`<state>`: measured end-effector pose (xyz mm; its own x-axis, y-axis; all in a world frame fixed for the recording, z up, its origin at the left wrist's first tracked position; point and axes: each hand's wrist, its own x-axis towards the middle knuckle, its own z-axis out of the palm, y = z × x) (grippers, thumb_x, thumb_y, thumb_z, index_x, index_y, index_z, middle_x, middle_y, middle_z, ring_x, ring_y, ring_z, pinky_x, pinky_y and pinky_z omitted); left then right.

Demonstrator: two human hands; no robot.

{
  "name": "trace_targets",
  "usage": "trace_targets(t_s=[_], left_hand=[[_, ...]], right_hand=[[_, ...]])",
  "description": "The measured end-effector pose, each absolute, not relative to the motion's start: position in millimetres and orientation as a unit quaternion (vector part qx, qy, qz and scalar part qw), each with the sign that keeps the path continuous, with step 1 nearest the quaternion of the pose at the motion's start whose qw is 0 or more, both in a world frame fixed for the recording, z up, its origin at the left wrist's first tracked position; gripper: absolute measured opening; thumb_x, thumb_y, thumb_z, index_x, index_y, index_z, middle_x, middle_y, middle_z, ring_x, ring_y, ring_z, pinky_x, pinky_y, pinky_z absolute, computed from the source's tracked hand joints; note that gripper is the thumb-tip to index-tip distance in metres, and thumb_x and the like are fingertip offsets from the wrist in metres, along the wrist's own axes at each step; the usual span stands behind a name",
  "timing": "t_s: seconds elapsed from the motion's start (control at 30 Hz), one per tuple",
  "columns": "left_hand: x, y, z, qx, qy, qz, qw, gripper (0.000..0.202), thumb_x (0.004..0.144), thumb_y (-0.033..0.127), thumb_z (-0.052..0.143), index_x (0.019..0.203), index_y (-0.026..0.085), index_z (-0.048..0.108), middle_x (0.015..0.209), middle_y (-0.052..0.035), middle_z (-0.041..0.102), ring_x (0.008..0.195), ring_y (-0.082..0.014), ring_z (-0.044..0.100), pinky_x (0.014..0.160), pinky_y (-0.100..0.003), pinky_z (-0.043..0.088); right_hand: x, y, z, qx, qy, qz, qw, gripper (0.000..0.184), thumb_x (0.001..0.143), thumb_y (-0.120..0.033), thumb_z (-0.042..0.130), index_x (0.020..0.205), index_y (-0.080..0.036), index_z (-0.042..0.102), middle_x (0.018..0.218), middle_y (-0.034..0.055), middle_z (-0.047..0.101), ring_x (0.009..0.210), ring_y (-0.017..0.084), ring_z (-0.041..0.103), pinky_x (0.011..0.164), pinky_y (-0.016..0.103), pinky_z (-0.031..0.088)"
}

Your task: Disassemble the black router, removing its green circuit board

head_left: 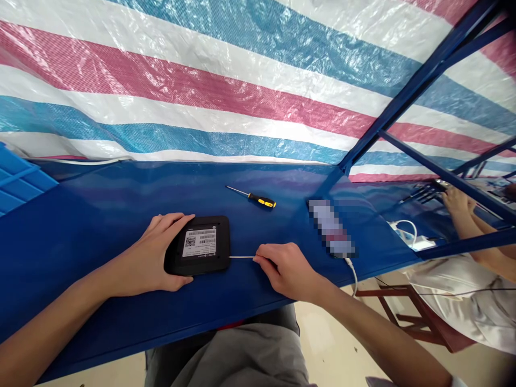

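at the left end of the box [200, 244], my left hand [151, 263] spans it, thumb on 1 edge and fingers on the opposite, label [199, 243] up. my right hand [288, 270] pinches the white cord [242, 257], which runs straight to the box's right edge. i should brace the box flat on the bench [100, 215] and keep the cord in line, unbent. beyond lie the screwdriver [261, 201] and, rightward, the phone [331, 228].

A shiny plastic sheet [226, 88] striped in red, white and blue hangs behind a glossy blue table [121, 193]. A blue metal frame [403, 105] rises at right, above a wooden stool [429, 317] on the pale floor [330, 328]. Light glints off the sheet.
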<state>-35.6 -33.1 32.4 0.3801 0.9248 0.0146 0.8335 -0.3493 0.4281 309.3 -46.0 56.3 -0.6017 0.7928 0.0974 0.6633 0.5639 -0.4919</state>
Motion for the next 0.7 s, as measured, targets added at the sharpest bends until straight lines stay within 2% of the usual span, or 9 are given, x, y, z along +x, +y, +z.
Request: trace_targets(t_s=[0.17,0.4,0.53,0.7], left_hand=[[-30.0,-35.1,38.2,0.813,0.539,0.133,0.178,0.110,0.074,0.067,0.075,0.167,0.032,0.028,0.163,-0.0132,0.040,0.151,-0.0459,0.036,0.116,-0.060,0.045],[-31.7,-33.9,36.4,0.818,0.532,0.139,0.166,0.111,0.074,0.068,0.076,0.168,0.034,0.026,0.158,-0.0126,0.041,0.147,-0.0450,0.040,0.114,-0.056,0.046],[-31.0,-34.0,35.6,0.816,0.534,0.144,0.166,0.111,0.074,0.070,0.074,0.167,0.033,0.027,0.158,-0.0127,0.042,0.147,-0.0460,0.040,0.114,-0.058,0.047],[-29.1,-34.9,36.6,0.811,0.541,0.143,0.169,0.111,0.075,0.072,0.074,0.167,0.031,0.029,0.157,-0.0133,0.043,0.147,-0.0459,0.040,0.113,-0.058,0.048]], right_hand=[[308.4,-43.9,62.4,-0.395,-0.913,0.083,0.057,0.032,0.114,-0.027,0.045,0.089,-0.019,0.063,0.077,0.0023,0.068,0.060,0.014,0.050,0.055,0.031,0.019],[297.0,-45.4,91.8,-0.394,-0.918,0.037,-0.022,0.022,0.108,-0.018,0.051,0.091,-0.019,0.066,0.076,0.0051,0.067,0.056,0.015,0.044,0.053,0.035,0.013],[297.1,-38.6,94.1,-0.400,-0.913,0.076,0.004,0.029,0.110,-0.023,0.048,0.086,-0.019,0.063,0.074,0.0052,0.067,0.055,0.015,0.043,0.053,0.034,0.015],[306.1,-30.1,75.2,-0.405,-0.887,0.201,0.093,0.031,0.110,-0.024,0.050,0.081,-0.020,0.058,0.076,0.0028,0.070,0.062,0.013,0.052,0.058,0.030,0.026]])
